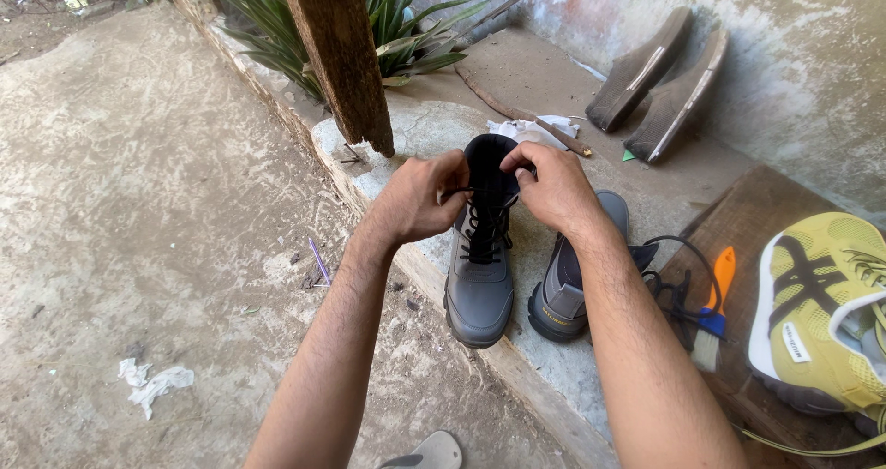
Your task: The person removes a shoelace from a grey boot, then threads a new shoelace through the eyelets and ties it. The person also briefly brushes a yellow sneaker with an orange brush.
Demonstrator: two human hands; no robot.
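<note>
Head cam | L hand (420, 197) & R hand (551, 187) pinching black lace (482, 220) | grey boot (480, 257)

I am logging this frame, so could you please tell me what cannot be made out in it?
Head view only:
- Lace ends on the grey boot: covered by the left hand and right hand.
- Second grey boot: partly behind the right forearm.
- Yellow shoe: cut off by the right edge.
- Sandal: cut off by the bottom edge.
</note>
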